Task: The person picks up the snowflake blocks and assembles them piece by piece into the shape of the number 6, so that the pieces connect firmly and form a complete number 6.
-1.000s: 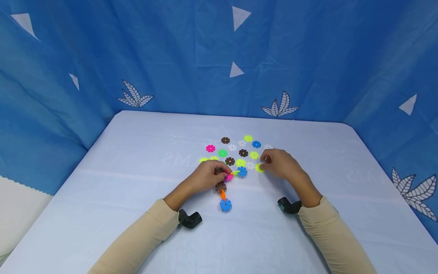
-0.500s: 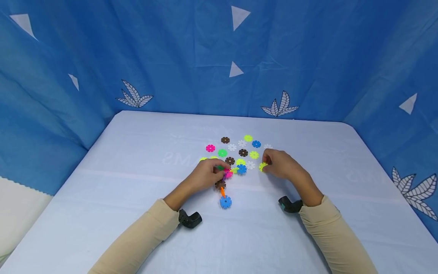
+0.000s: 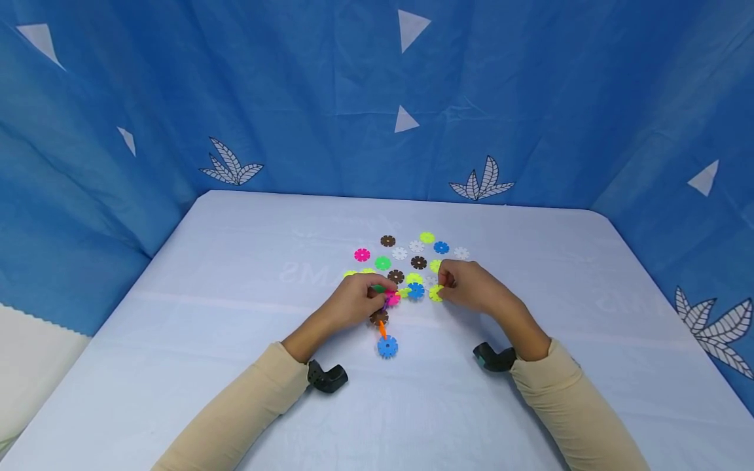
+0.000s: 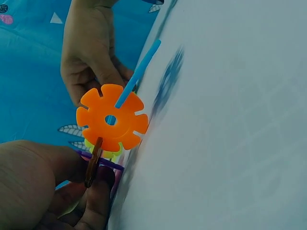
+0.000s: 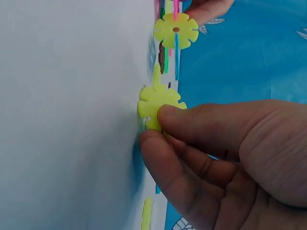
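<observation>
My left hand (image 3: 364,299) pinches a chain of notched plastic snowflake discs slotted into one another. Along the chain run a blue disc (image 3: 387,347), an orange disc (image 4: 127,127), a brown disc (image 3: 379,318), a purple disc (image 4: 113,165), a pink disc (image 3: 393,299), a yellow one and, at the right end, another blue disc (image 3: 415,291). Between thumb and fingertips, my right hand (image 3: 474,286) pinches a loose yellow snowflake disc (image 5: 152,98). It stands on edge, a short way right of the chain's blue end.
Just beyond the hands, several loose discs lie flat on the white-covered table (image 3: 235,261), among them a green disc (image 3: 383,263), a pink disc (image 3: 362,255) and a white disc (image 3: 462,252). A blue curtain (image 3: 330,85) hangs behind the table.
My right hand has picked up the yellow disc from the table and carried it left toward the chain. The chain in my left hand has shifted slightly away from me.
</observation>
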### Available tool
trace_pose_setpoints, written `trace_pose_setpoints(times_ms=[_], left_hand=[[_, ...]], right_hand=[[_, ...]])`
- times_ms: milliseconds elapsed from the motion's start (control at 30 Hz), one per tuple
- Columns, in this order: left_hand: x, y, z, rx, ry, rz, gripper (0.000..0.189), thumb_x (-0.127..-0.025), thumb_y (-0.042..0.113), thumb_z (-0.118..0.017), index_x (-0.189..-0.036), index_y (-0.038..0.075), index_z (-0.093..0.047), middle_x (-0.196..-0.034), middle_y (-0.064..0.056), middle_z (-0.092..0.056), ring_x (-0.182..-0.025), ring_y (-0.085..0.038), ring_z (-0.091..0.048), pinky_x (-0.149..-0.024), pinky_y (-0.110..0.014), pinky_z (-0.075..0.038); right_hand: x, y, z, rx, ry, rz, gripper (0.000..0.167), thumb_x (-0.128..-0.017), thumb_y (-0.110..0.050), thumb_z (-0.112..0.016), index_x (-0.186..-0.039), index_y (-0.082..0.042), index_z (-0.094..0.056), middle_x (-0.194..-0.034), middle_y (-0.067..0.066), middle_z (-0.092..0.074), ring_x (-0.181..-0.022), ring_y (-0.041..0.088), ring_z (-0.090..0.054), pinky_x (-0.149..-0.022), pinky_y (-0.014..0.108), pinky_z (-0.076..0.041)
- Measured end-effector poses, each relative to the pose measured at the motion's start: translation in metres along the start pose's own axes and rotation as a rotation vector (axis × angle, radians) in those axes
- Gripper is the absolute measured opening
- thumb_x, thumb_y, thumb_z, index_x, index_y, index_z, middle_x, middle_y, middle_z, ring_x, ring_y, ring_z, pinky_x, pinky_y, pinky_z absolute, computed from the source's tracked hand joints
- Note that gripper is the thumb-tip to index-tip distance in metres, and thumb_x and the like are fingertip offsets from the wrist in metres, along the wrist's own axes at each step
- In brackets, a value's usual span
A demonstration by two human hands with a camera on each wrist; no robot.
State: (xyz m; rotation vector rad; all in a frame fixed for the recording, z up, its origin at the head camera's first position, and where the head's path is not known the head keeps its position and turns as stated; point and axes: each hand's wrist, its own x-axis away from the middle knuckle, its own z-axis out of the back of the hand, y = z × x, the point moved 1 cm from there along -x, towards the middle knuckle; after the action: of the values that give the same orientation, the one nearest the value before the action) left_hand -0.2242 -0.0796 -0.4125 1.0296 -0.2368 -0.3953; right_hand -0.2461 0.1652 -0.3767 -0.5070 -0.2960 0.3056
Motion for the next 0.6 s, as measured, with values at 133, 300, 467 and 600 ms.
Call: trace_pose_setpoints(times_ms=[133,300,467,600], left_hand=[[-0.0008,0.0001,-0.0005,-0.02,0.006,0.002,0.022,-0.096,-0.001,-0.063,-0.112,0.008,-0.075,-0.075,0.0,-0.067,-0.059,-0.015,-0.062,-0.053,-0.026,-0.046],[-0.0005,0.0007,-0.0002,-0.033,-0.009,-0.011,0.023,-0.096,-0.001,-0.064,-0.114,0.009,-0.075,-0.078,0.001,-0.068,-0.058,-0.014,-0.06,-0.054,-0.027,-0.047],[0.0003,0.0005,-0.0004,-0.021,-0.057,-0.014,0.026,-0.096,-0.001,-0.064,-0.118,0.007,-0.073,-0.071,0.0,-0.067,-0.059,-0.015,-0.064,-0.057,-0.028,-0.049],[0.0008,0.001,-0.0008,-0.028,-0.061,-0.019,0.026,-0.095,0.0,-0.063,-0.118,0.006,-0.073,-0.074,0.001,-0.068,-0.061,-0.015,-0.064,-0.057,-0.029,-0.049]], right_hand=[[0.001,-0.0048,-0.0022,-0.014,-0.017,0.032,0.019,-0.089,-0.002,-0.076,-0.091,-0.01,-0.059,-0.083,0.004,-0.06,-0.078,0.023,-0.054,-0.068,0.033,-0.048],[0.0011,-0.0088,-0.0045,-0.008,-0.013,0.056,0.019,-0.089,-0.002,-0.076,-0.09,-0.01,-0.059,-0.082,0.003,-0.06,-0.079,0.023,-0.054,-0.069,0.033,-0.048],[0.0012,-0.0101,-0.0052,0.004,0.003,0.064,0.019,-0.09,-0.002,-0.075,-0.09,-0.011,-0.058,-0.082,0.002,-0.061,-0.079,0.023,-0.055,-0.069,0.033,-0.048],[0.002,-0.0102,-0.0046,-0.002,0.013,0.076,0.02,-0.09,-0.001,-0.074,-0.089,-0.011,-0.057,-0.082,0.002,-0.061,-0.079,0.023,-0.055,-0.069,0.034,-0.048]])
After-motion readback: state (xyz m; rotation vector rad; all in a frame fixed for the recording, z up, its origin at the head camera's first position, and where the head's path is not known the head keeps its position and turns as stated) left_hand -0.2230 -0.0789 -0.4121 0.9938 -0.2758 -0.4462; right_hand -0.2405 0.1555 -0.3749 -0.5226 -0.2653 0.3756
